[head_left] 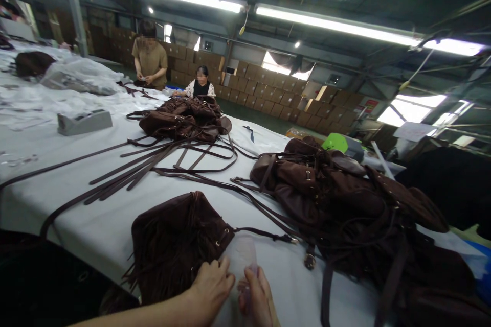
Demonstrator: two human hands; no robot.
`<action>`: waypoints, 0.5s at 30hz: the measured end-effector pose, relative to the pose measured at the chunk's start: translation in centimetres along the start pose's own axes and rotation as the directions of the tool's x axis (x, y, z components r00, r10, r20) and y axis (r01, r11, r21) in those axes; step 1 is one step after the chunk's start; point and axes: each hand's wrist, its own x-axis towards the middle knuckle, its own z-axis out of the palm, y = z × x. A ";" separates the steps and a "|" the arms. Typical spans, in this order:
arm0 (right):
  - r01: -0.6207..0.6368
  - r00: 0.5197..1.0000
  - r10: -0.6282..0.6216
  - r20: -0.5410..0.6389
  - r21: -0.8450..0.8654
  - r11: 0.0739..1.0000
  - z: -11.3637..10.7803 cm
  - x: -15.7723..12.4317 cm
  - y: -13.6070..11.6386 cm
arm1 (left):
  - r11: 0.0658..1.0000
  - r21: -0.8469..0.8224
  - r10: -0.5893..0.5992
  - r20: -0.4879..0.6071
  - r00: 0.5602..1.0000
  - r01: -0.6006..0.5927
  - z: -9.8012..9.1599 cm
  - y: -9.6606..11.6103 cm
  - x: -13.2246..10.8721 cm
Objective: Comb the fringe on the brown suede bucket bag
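Observation:
A dark brown fringed bag lies near the front edge of the white table, its strap running out to the right. Against the bag's lower right side is my left hand, fingers curled; what they grip, if anything, is hidden. Just to the right, my right hand is closed round a pale, see-through plastic strip with a rounded top. The strip points away from me, and its lower part is hidden by my fingers.
Piled brown bags with trailing straps stand to the right. Another heap of brown bags is further back, with long straps spread in front. A grey tape dispenser sits at left. Two people work across the table.

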 end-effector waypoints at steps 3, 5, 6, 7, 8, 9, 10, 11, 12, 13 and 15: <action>-0.007 1.000 0.007 -0.017 0.007 1.000 -1.0 -0.6 0.2 | 1.000 -0.001 0.018 0.001 1.000 -0.018 -0.1 -1.2 0.4; 0.034 0.999 -0.033 0.022 -0.051 0.998 -1.8 -0.8 -0.2 | 0.990 -0.077 0.116 -0.027 0.993 -0.117 -1.3 -2.7 -0.2; 0.064 0.997 -0.059 0.048 -0.103 0.993 -2.1 -0.7 -0.6 | 0.971 -0.158 0.170 -0.078 0.982 -0.180 -2.2 -3.5 -0.6; 0.096 0.994 -0.086 0.070 -0.158 0.983 -2.3 -0.5 -1.2 | 0.936 -0.257 0.208 -0.151 0.966 -0.241 -3.2 -4.2 -0.9; 0.126 0.990 -0.111 0.084 -0.206 0.970 -2.4 -0.2 -1.9 | 0.888 -0.354 0.221 -0.233 0.947 -0.294 -4.4 -4.9 -1.2; 0.153 0.987 -0.136 0.085 -0.235 0.960 -2.4 0.2 -2.7 | 0.837 -0.436 0.209 -0.305 0.929 -0.331 -5.6 -5.5 -1.4; 0.178 0.983 -0.162 0.082 -0.250 0.952 -2.1 0.8 -3.5 | 0.796 -0.494 0.186 -0.347 0.919 -0.348 -6.8 -5.9 -1.5; 0.207 0.978 -0.192 0.085 -0.254 0.945 -1.8 1.4 -4.5 | 0.771 -0.530 0.166 -0.367 0.915 -0.353 -7.9 -6.3 -1.5; 0.240 0.970 -0.220 0.105 -0.253 0.937 -1.2 2.0 -5.6 | 0.757 -0.549 0.159 -0.372 0.914 -0.355 -8.9 -6.6 -1.3; 0.277 0.959 -0.251 0.133 -0.252 0.927 -0.6 2.5 -6.7 | 0.749 -0.558 0.161 -0.370 0.915 -0.358 -9.7 -6.9 -1.0; 0.350 0.927 -0.300 0.224 -0.236 0.907 1.2 3.3 -8.6 | 0.742 -0.562 0.185 -0.353 0.917 -0.366 -10.8 -7.3 -0.4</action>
